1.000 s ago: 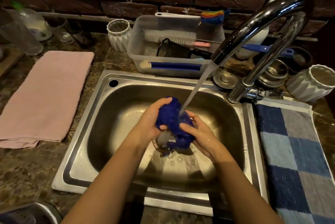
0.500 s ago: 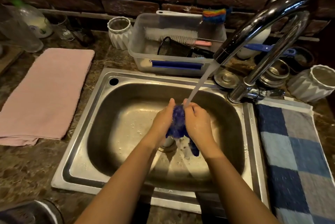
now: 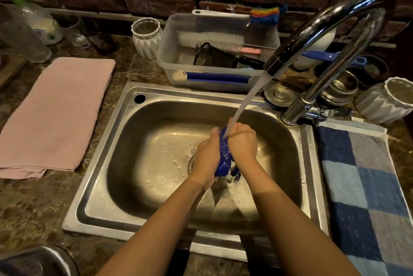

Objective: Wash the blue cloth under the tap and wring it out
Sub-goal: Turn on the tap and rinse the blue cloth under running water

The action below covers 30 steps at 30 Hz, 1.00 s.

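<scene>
I had my left hand (image 3: 206,153) and right hand (image 3: 243,145) clamped together on the blue cloth (image 3: 224,157) (soaked, bunched) under the tap's (image 3: 324,27) stream, over the sink (image 3: 143,141).

No legible text, labels, brands or numbers, faint stamped mark on sink (image 3: 99,205) rim at front left, too small to read

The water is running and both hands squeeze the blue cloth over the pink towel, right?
Not quite. In the head view both hands, left hand and right hand, squeeze the blue cloth over the sink, not over the pink towel.
</scene>
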Motion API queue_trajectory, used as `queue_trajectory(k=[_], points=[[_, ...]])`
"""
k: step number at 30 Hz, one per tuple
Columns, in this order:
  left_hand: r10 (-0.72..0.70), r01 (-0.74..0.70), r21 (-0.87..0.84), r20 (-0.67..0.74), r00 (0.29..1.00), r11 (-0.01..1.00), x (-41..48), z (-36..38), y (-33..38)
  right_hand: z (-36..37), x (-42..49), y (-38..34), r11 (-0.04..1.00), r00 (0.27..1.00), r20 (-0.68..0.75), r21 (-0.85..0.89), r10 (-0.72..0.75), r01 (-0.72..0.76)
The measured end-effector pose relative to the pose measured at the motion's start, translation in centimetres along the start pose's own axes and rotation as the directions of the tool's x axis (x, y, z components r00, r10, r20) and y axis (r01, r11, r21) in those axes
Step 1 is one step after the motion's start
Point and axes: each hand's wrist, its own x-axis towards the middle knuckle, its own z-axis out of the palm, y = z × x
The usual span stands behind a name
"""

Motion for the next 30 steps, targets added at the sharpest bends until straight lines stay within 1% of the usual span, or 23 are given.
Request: queue_trajectory(k=[2, 3, 4, 6, 9, 10, 12, 14, 16, 18, 19, 20, 21, 22, 23, 25, 27, 28, 29, 30], points=[[0.010, -0.006, -0.048, 0.083, 0.996, 0.999, -0.1, -0.5, 0.4, 0.1, 0.5, 1.1, 0.989, 0.993, 0.109, 0.149, -0.036, 0.020], [0.006, 0.007, -0.101, 0.127, 0.992, 0.995, 0.0, -0.7, 0.6, -0.2, 0.5, 1.4, 0.973, 0.983, 0.180, 0.230, -0.048, 0.006], [-0.003, 0.029, -0.156, 0.163, 0.987, 0.987, 0.1, -1.0, 0.9, -0.6, 0.5, 1.6, 0.962, 0.969, 0.244, 0.273, -0.044, -0.025], [-0.023, 0.083, -0.262, 0.225, 0.974, 0.961, 0.4, -1.5, 1.6, -1.7, 0.4, 2.2, 0.967, 0.937, 0.348, 0.243, -0.016, -0.074], [-0.043, 0.158, -0.368, 0.301, 0.953, 0.916, 0.7, -2.0, 2.3, -3.3, 0.0, 3.8, 0.987, 0.873, 0.488, 0.129, 0.018, -0.093], [-0.051, 0.179, -0.389, 0.318, 0.947, 0.904, 0.7, -2.2, 2.5, -3.7, -0.1, 4.5, 0.987, 0.846, 0.534, 0.142, -0.010, -0.078], [-0.062, 0.207, -0.408, 0.340, 0.938, 0.889, 0.8, -2.7, 2.9, -4.4, -0.3, 5.4, 0.966, 0.810, 0.577, 0.253, -0.102, -0.059], [-0.074, 0.203, -0.363, 0.339, 0.938, 0.909, 1.2, -3.3, 2.9, -5.3, -0.5, 5.2, 0.944, 0.818, 0.539, 0.330, -0.199, 0.012], [-0.088, 0.198, -0.299, 0.345, 0.934, 0.934, 1.6, -3.9, 2.7, -6.3, -1.2, 3.7, 0.940, 0.838, 0.457, 0.294, -0.298, 0.174], [-0.127, 0.228, -0.252, 0.361, 0.924, 0.941, 1.8, -4.3, 2.5, -6.6, -2.4, 1.8, 0.922, 0.823, 0.416, 0.198, -0.387, 0.333], [-0.145, 0.243, -0.233, 0.371, 0.917, 0.942, 1.8, -4.4, 2.5, -6.6, -3.1, 1.0, 0.900, 0.809, 0.406, 0.088, -0.425, 0.428], [-0.152, 0.249, -0.224, 0.377, 0.914, 0.942, 1.6, -4.3, 2.6, -6.1, -3.9, 0.3, 0.854, 0.800, 0.393, -0.065, -0.453, 0.516], [-0.148, 0.244, -0.228, 0.367, 0.918, 0.943, 1.4, -4.0, 2.6, -5.5, -4.6, -0.2, 0.787, 0.788, 0.376, -0.204, -0.486, 0.583], [-0.136, 0.227, -0.245, 0.339, 0.931, 0.943, 1.2, -3.5, 2.5, -4.8, -5.1, -0.7, 0.723, 0.780, 0.344, -0.305, -0.524, 0.620], [-0.122, 0.206, -0.270, 0.298, 0.947, 0.940, 0.9, -2.9, 2.4, -4.1, -5.5, -1.1, 0.681, 0.772, 0.297, -0.363, -0.563, 0.636], [-0.087, 0.159, -0.325, 0.224, 0.971, 0.932, 0.4, -1.7, 2.1, -2.7, -5.9, -1.6, 0.685, 0.789, 0.180, -0.410, -0.587, 0.602], [-0.071, 0.130, -0.344, 0.179, 0.981, 0.930, 0.0, -0.8, 1.8, -1.5, -5.4, -2.2, 0.740, 0.841, 0.067, -0.442, -0.536, 0.507], [-0.072, 0.119, -0.335, 0.151, 0.986, 0.934, -0.3, -0.4, 1.7, -1.3, -4.9, -2.6, 0.814, 0.888, 0.012, -0.395, -0.459, 0.426], [-0.081, 0.117, -0.329, 0.122, 0.989, 0.937, -0.5, -0.2, 1.5, -1.2, -4.1, -2.8, 0.894, 0.939, -0.023, -0.314, -0.344, 0.320], [-0.087, 0.115, -0.322, 0.101, 0.991, 0.940, -0.6, -0.1, 1.3, -1.2, -3.2, -2.9, 0.955, 0.979, -0.026, -0.228, -0.202, 0.191]])
